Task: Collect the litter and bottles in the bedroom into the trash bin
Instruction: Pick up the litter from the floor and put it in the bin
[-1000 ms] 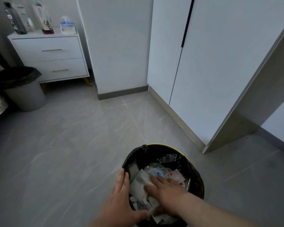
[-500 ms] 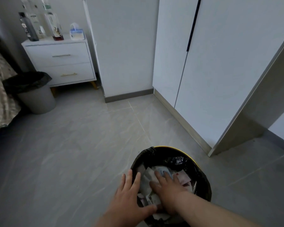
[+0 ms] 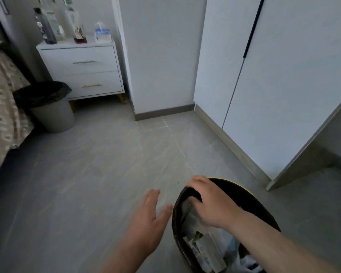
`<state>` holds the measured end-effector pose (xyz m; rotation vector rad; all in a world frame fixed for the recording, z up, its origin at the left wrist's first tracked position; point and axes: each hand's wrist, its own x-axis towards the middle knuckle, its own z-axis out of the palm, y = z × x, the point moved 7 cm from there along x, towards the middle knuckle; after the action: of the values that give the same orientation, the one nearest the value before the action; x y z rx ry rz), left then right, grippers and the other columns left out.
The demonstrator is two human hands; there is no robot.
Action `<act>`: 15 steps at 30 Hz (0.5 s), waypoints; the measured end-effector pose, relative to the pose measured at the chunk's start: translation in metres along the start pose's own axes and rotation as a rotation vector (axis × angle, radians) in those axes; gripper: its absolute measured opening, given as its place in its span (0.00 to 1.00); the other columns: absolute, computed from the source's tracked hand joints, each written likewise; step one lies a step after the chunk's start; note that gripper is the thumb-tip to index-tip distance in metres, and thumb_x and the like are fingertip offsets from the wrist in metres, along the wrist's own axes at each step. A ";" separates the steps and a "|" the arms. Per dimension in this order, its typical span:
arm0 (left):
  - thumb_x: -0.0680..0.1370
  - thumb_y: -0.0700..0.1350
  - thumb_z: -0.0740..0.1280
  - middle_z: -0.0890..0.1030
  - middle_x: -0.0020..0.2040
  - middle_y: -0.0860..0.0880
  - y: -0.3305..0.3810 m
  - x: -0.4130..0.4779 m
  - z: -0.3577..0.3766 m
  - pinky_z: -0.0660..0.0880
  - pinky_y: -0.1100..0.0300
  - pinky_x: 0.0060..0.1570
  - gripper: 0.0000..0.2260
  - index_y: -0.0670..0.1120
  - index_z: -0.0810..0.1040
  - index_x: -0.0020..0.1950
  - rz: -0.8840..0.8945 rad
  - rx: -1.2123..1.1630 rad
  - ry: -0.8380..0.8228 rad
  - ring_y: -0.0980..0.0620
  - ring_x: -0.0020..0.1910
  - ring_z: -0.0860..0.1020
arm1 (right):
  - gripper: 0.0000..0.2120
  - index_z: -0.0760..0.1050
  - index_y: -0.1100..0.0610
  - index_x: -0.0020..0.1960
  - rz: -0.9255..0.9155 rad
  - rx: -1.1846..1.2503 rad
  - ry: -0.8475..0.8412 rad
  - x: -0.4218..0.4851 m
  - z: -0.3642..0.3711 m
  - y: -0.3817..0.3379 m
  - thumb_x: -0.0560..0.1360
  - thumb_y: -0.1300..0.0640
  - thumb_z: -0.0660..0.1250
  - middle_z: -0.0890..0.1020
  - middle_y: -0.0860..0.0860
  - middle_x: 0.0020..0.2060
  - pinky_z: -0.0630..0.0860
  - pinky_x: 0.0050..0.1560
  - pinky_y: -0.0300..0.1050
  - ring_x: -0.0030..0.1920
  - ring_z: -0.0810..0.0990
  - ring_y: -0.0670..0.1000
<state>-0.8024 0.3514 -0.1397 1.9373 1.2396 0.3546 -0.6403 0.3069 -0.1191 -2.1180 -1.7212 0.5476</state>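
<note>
The right hand point(image 3: 211, 205) has its fingers curled over the rim of the trash bin point(image 3: 244, 189) and grips it. The left hand point(image 3: 148, 215) is flat, with its fingers straight and apart. It holds nothing and hangs just beside the bin, over the floor point(image 3: 106, 164). The trash bin stands on the floor close to the person. It has a black bag in it, and litter point(image 3: 203, 247) such as paper and wrappers lies inside.

It looks like the person is taking hold of the bin to move it. The bottles point(image 3: 45, 26) stand far off on the white nightstand point(image 3: 81, 66), next to a grey bin point(image 3: 51, 113). So the next move is likely to carry the trash bin over there. That calls for a firm hold and a level bin, or the litter may spill out.
</note>
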 end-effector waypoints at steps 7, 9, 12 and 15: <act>0.79 0.55 0.59 0.70 0.59 0.57 -0.016 0.072 0.038 0.69 0.58 0.62 0.19 0.50 0.70 0.68 0.035 -0.109 -0.034 0.55 0.61 0.72 | 0.13 0.75 0.49 0.62 0.159 0.113 0.161 0.053 -0.002 0.041 0.77 0.56 0.62 0.74 0.36 0.53 0.69 0.58 0.36 0.54 0.74 0.42; 0.79 0.54 0.59 0.72 0.58 0.56 -0.014 0.081 0.049 0.71 0.57 0.59 0.19 0.50 0.71 0.68 0.043 -0.110 -0.058 0.55 0.57 0.73 | 0.14 0.75 0.48 0.61 0.232 0.143 0.218 0.062 -0.006 0.051 0.77 0.56 0.62 0.72 0.34 0.46 0.68 0.54 0.36 0.49 0.75 0.42; 0.79 0.54 0.60 0.75 0.57 0.52 -0.014 0.087 0.064 0.75 0.54 0.54 0.16 0.53 0.71 0.65 -0.042 -0.086 -0.129 0.54 0.51 0.75 | 0.14 0.76 0.48 0.61 0.359 0.221 0.295 0.058 -0.015 0.065 0.77 0.56 0.62 0.77 0.38 0.50 0.69 0.54 0.37 0.52 0.76 0.43; 0.79 0.48 0.58 0.79 0.46 0.49 -0.008 0.086 0.072 0.76 0.51 0.45 0.09 0.50 0.77 0.51 -0.071 -0.035 -0.182 0.50 0.44 0.78 | 0.13 0.77 0.51 0.59 0.533 0.223 0.360 0.022 -0.029 0.090 0.76 0.57 0.63 0.80 0.45 0.54 0.67 0.53 0.36 0.55 0.77 0.45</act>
<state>-0.7230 0.3937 -0.2071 1.8463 1.1715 0.1587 -0.5458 0.3095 -0.1410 -2.3272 -0.8609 0.4321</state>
